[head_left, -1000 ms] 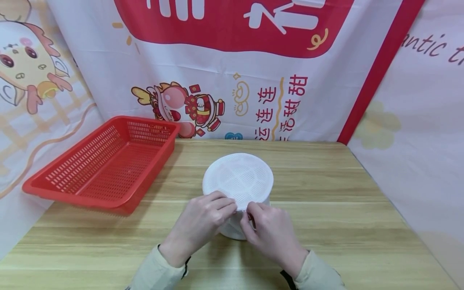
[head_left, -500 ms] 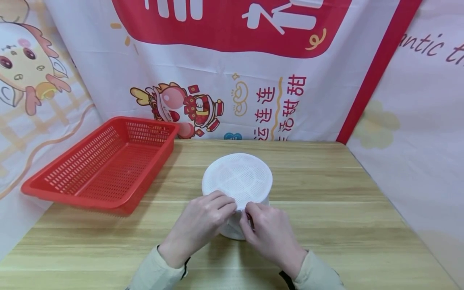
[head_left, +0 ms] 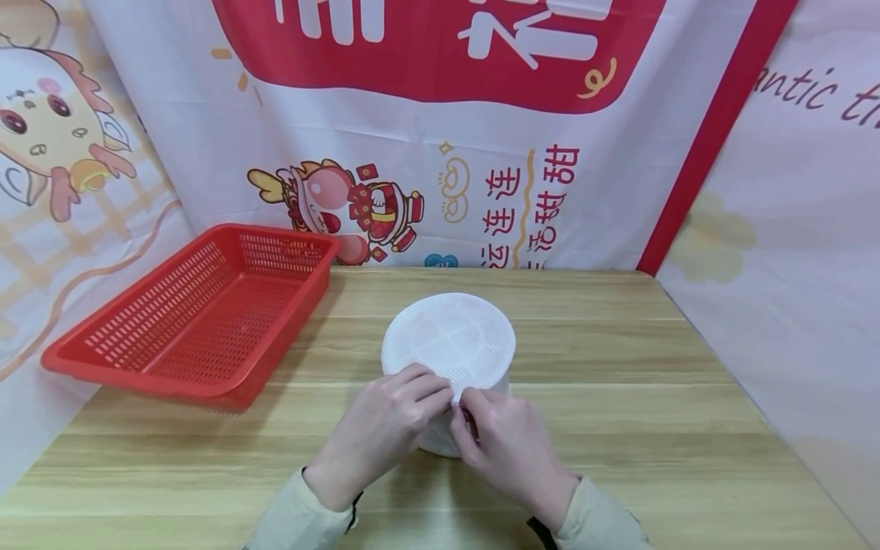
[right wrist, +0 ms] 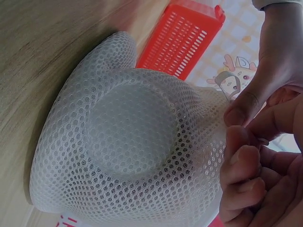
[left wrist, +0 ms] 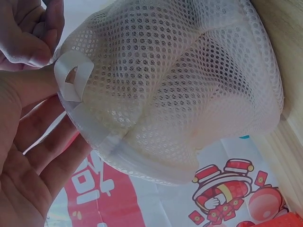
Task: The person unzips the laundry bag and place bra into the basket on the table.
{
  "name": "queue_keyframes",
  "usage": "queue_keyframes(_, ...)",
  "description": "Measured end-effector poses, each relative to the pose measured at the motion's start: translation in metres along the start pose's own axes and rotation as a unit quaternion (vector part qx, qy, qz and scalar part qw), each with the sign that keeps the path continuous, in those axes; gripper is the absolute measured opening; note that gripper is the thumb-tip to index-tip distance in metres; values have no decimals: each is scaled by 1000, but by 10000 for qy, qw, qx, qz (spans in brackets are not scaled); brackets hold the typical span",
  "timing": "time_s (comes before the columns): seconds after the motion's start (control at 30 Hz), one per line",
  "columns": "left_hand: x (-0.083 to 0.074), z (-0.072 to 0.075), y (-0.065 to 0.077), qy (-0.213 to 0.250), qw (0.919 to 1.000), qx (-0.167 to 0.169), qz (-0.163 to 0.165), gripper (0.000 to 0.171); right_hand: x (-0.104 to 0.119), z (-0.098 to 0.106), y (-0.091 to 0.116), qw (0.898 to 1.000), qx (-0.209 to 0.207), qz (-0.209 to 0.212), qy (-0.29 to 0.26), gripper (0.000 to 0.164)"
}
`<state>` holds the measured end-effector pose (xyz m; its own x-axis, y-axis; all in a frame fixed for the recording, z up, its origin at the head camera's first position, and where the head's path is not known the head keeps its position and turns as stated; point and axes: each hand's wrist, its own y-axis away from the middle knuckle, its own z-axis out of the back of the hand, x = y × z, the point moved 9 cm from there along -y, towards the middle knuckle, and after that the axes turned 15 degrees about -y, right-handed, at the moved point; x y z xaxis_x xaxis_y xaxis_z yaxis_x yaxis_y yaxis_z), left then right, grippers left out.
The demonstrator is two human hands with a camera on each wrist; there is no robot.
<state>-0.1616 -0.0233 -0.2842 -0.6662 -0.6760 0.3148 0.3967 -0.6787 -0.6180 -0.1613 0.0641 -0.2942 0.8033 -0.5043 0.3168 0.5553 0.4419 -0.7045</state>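
A white mesh laundry bag [head_left: 450, 336], shaped like a drum, stands on the table with its round lid up. At its front rim my left hand [head_left: 388, 424] pinches the edge, fingers on top and thumb underneath in the left wrist view. Beside it my right hand [head_left: 512, 447] pinches the same rim between thumb and forefinger; the fingertips hide what small part lies between them. A white fabric loop [left wrist: 84, 78] hangs from the rim near the left thumb. In the right wrist view a round, paler patch [right wrist: 132, 130] shows in the bag's sagging mesh side.
To the left a red slotted plastic basket [head_left: 227, 328] stands on the wood-grain table [head_left: 619, 428], against the printed cloth side. A white and red printed cloth [head_left: 385, 114] hangs behind the table, and another cloth [head_left: 770, 229] bounds the right.
My right fingertips have shifted slightly left along the rim, closer to the left hand's. The left hand keeps its grip, and the bag stays nearly in place.
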Motion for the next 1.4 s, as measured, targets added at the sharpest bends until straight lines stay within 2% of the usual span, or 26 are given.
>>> queue_keyframes(0.53, 0, 1, 1, -226, 9997, 70, -23, 19, -1, -5, 1, 9996, 220, -120, 100, 26)
queue_keyframes(1.23, 2, 4, 1, -104, 9999, -94, 32, 18, -6, -4, 1, 9996, 238, -178, 8, 28)
queue_keyframes(1.4, 3, 4, 1, -122, 9999, -39, 51, 17, -9, -2, 1, 9995, 208, -244, -25, 29)
